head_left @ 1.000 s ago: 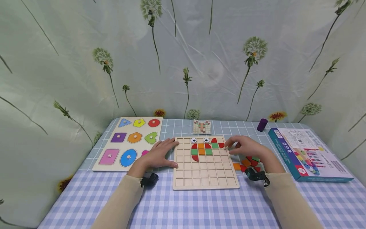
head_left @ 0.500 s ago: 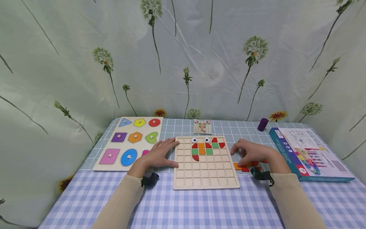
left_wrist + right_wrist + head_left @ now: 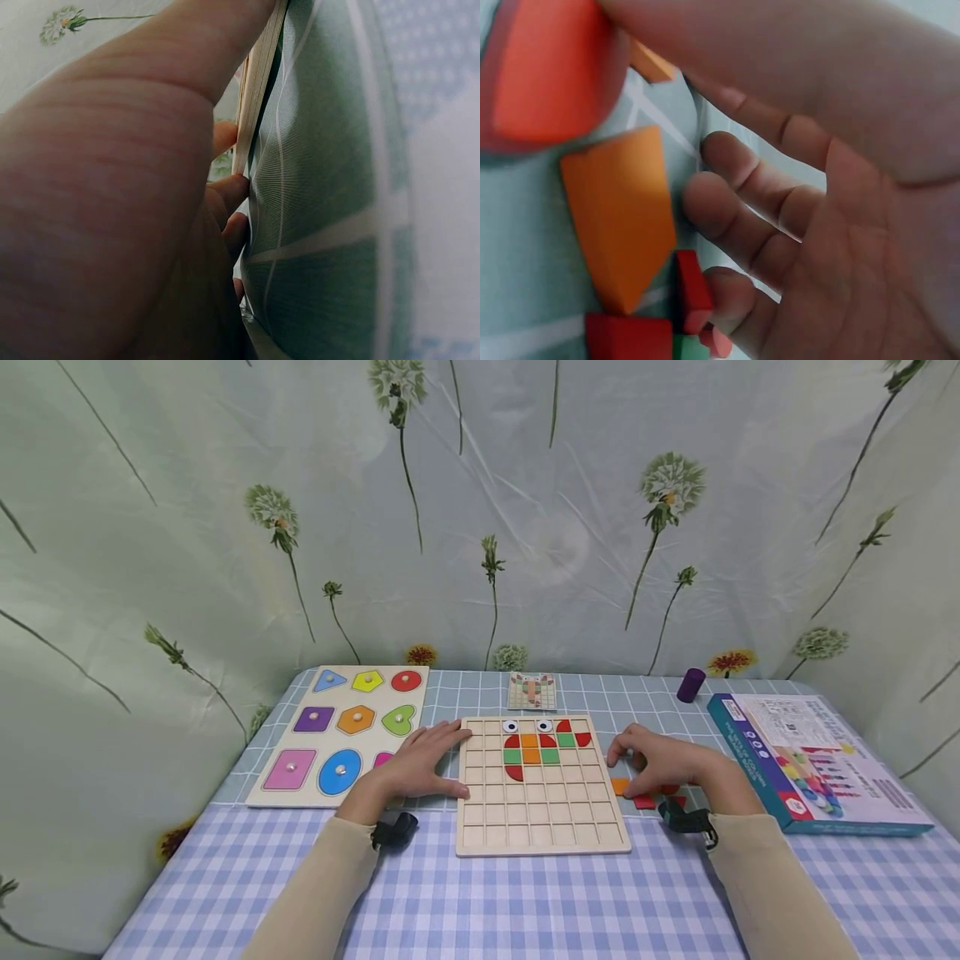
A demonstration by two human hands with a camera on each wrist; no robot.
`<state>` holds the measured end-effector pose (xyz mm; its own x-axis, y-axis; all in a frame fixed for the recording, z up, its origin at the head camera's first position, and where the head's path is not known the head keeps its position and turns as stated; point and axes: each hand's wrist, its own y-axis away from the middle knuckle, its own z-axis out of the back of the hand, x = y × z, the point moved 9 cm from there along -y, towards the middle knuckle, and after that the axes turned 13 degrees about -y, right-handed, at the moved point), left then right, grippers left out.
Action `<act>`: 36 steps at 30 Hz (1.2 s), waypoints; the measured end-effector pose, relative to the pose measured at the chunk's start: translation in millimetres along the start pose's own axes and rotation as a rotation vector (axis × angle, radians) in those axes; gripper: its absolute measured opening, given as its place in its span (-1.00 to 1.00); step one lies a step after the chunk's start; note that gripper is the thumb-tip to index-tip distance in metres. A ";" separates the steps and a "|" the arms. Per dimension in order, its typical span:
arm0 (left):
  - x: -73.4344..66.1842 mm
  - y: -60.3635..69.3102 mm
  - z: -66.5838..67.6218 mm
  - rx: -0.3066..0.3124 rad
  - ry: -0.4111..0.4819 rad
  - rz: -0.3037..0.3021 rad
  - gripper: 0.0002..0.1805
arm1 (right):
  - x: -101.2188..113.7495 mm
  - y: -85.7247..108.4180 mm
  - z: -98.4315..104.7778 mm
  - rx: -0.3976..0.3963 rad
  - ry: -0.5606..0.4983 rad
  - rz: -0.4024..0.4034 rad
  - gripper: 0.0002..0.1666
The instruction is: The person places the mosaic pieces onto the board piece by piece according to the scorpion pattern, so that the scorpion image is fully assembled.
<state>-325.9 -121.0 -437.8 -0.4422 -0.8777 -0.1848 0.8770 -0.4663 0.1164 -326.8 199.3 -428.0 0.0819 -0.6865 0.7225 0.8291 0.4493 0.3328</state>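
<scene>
My left hand [image 3: 422, 767] rests at the left edge of a wooden grid board [image 3: 542, 815], fingers spread along its side. In the left wrist view its fingertips touch the edge of the board [image 3: 259, 82]. Red, green and orange pieces and two eye pieces sit in the board's upper cells. Right of the board, my right hand [image 3: 663, 762] is low over loose pieces, fingers loosely bent. In the right wrist view its thumb touches a red piece [image 3: 551, 75]. An orange piece [image 3: 622, 214] stands near the fingertips. Part of the pile is hidden under the hand.
A shape puzzle board [image 3: 300, 739] with knobbed pieces lies left. A small pattern card [image 3: 532, 692] lies behind the grid board. A purple cylinder [image 3: 691, 685] stands at the back right, near a flat toy box [image 3: 817, 764].
My right hand has left the grid board's right edge and moved right and towards me to the loose pieces, where its thumb is down. The left hand stays on the board.
</scene>
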 end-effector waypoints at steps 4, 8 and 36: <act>1.1 0.1 -0.7 -0.003 -0.001 -0.001 0.08 | -1.0 -2.9 4.1 -0.048 -0.029 0.015 -0.68; 0.8 -0.4 -0.9 -0.003 0.004 -0.004 0.08 | -0.2 -4.9 7.2 -0.081 -0.015 0.039 -0.73; 0.1 0.9 0.0 -0.001 0.002 -0.006 0.09 | 26.8 -16.1 15.6 -0.326 0.081 0.092 -0.65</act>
<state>-325.2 -121.6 -437.8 -0.4470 -0.8746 -0.1878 0.8745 -0.4714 0.1143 -346.7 182.7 -404.5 0.1971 -0.7009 0.6854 0.9481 0.3142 0.0486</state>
